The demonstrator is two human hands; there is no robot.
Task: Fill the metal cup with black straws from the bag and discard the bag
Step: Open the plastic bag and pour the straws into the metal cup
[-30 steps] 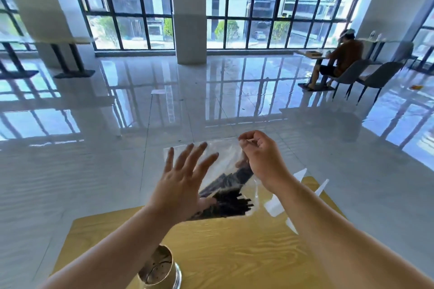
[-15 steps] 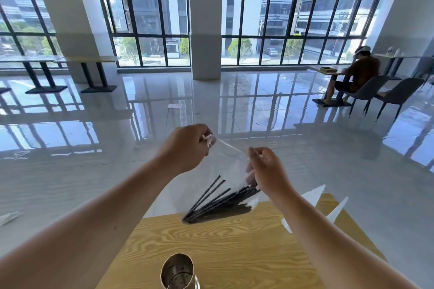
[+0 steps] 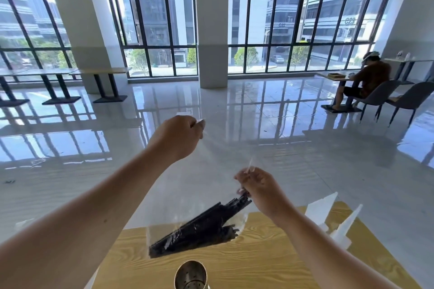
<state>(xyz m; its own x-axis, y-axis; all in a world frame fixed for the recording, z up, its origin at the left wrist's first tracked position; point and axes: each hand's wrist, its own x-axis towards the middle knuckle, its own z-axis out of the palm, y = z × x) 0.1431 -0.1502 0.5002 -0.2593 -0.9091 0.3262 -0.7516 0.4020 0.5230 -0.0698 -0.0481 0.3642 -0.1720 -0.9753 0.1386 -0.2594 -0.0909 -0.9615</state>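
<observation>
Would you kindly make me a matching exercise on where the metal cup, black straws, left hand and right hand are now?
1. metal cup
2. black straws
3. left hand
4. right hand

A. inside the clear bag
B. pinching the bag's top corner
C. on the wooden table
D. pinching the bag just above the straws

Pairs: 1-C, 2-A, 3-B, 4-D

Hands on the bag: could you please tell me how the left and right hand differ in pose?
The left hand sits high and far out; the right hand sits lower and nearer. The left hand is clear of the black straws; the right hand is at their upper ends. Both pinch the top edge of the clear bag.
</observation>
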